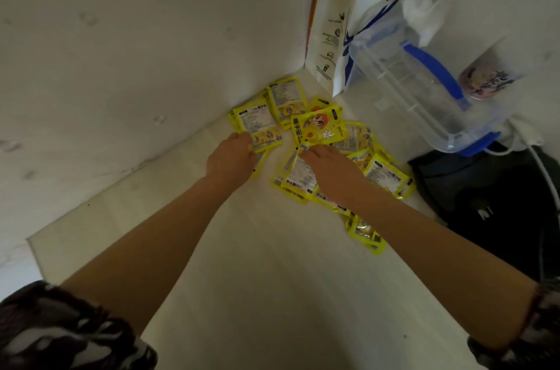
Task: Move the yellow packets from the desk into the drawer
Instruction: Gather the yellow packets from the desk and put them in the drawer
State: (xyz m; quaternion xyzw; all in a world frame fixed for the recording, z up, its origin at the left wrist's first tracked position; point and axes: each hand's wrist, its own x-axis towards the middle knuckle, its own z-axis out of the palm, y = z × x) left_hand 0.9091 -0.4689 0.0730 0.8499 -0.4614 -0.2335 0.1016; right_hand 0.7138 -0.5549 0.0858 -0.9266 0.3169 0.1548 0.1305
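Head view: a person's two bare forearms reach across a pale table (242,278) toward its far corner, where a loose heap of yellow packets (321,127) lies scattered against the white wall (121,51) — some face up with a cartoon print, most showing their white label backs. The left hand (231,154) rests on the packets at the left edge of the heap, fingers curled over the corner of one label-side packet (257,125); whether it has actually gripped it cannot be told. The right hand (328,166) lies palm down in the middle of the pile, fingertips pinching the top edge of a white-backed packet (298,171) that sits on others. More packets trail along the right forearm toward the table's right edge. Behind the heap, in the corner, a white paper coffee bag (375,5) stands upright, and just beside it a clear plastic pitcher (424,87) with a blue handle — tilted in this wide-angle frame. A dark bag (485,193) sits at the right edge of the table. Patterned sleeves show at both lower corners.
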